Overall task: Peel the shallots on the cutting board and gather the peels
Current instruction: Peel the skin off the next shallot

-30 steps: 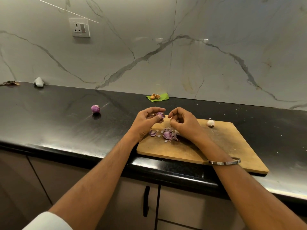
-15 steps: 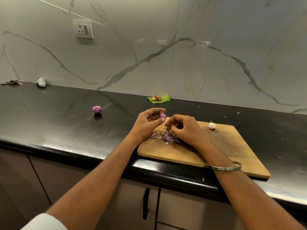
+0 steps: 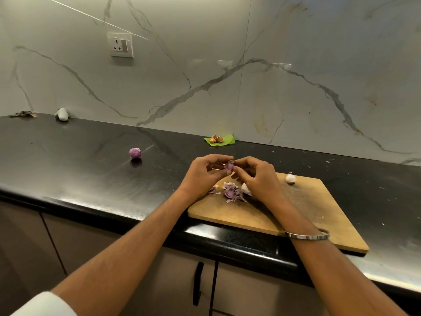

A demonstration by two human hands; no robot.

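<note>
The shallot [image 3: 229, 165] at mid-frame was mostly covered by the fingertips of the left hand [image 3: 202, 176] and right hand [image 3: 257, 179]. The right hand hid part of the peel pile [image 3: 231, 192]. Small brown pieces on the green leaf [image 3: 225, 140] were too small to identify. Both forearms ran off the bottom edge.

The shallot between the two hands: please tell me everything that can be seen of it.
The shallot is small, roundish and purple, with a dry brownish tip at its top. It is held up in the air above the far left corner of the wooden cutting board, not resting on it. The left hand pinches it from the left and the right hand from the right, so fingers hide part of it. How much skin remains cannot be told. Purple peels lie on the board just below.
</note>
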